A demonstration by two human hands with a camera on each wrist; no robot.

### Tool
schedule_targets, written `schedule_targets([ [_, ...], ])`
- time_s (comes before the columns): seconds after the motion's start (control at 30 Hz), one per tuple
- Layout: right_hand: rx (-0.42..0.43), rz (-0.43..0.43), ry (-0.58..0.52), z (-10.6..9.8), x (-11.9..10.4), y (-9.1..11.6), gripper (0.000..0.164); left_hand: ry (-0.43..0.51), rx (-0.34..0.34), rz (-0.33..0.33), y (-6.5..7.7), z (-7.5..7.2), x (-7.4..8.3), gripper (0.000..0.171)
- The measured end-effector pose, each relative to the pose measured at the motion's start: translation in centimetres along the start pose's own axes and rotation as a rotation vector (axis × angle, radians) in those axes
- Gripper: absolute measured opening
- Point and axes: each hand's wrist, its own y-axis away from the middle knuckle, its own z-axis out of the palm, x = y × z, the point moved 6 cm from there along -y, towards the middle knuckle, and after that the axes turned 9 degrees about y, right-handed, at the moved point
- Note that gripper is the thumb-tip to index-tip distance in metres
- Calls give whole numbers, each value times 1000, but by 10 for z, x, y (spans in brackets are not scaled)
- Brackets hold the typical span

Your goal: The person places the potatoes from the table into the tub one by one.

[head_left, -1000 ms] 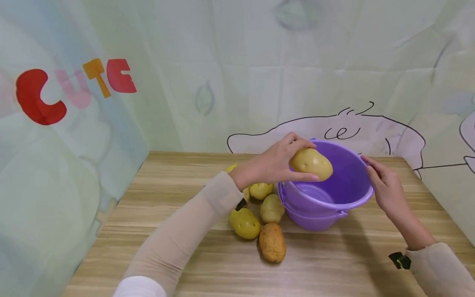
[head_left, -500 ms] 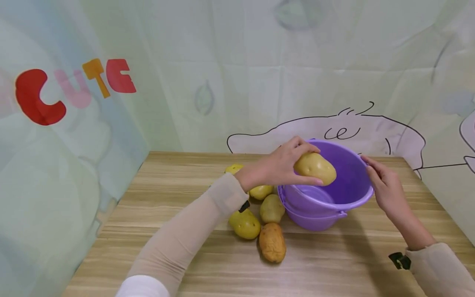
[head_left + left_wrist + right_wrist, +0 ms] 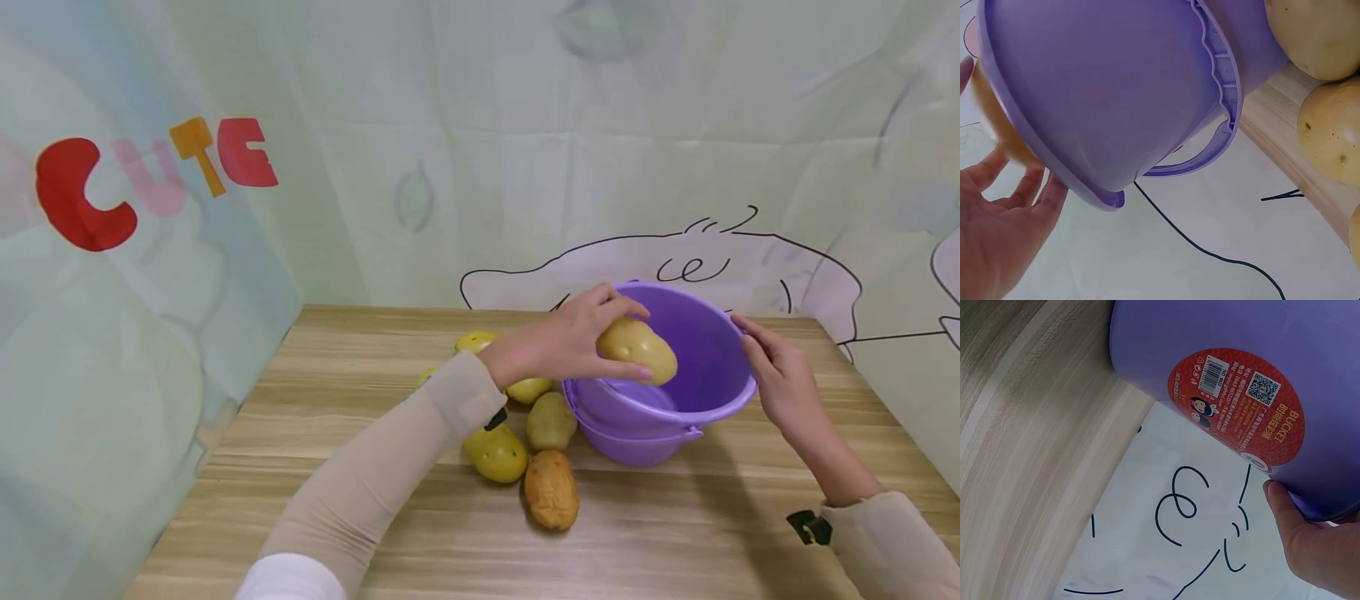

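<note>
On the worktop (image 3: 427, 542), a wrinkled orange-brown potato (image 3: 552, 492) is lying nearest, with yellowish potatoes (image 3: 551, 422) clustering just behind it. Beside them a purple bucket (image 3: 633, 442) is standing — the right hand (image 3: 783, 379) is gripping its rim, the left hand (image 3: 577, 337) is clasping a pale potato (image 3: 641, 352) at its mouth — and a printed backdrop (image 3: 495, 192) is hanging behind.

There's your left arm (image 3: 375, 471), stretched forward and rightward, left hand (image 3: 573, 337) curved in a firm grip, thumb (image 3: 626, 369) nearer you, fingers (image 3: 628, 307) beyond! And your right arm (image 3: 892, 525) angles inward, right hand (image 3: 787, 379) pinching, the two hands apart.
</note>
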Motion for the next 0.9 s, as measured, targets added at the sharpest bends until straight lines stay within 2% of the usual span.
schedule_targets([
  [0.17,0,1,4,0,0,0,42,-12,3,-13,-1,-1,0,68],
  [0.5,6,-10,-8,1,1,0,41,26,51,43,4,-7,0,60],
  [0.9,4,-21,-8,1,0,0,41,29,101,39,11,-17,-7,57],
])
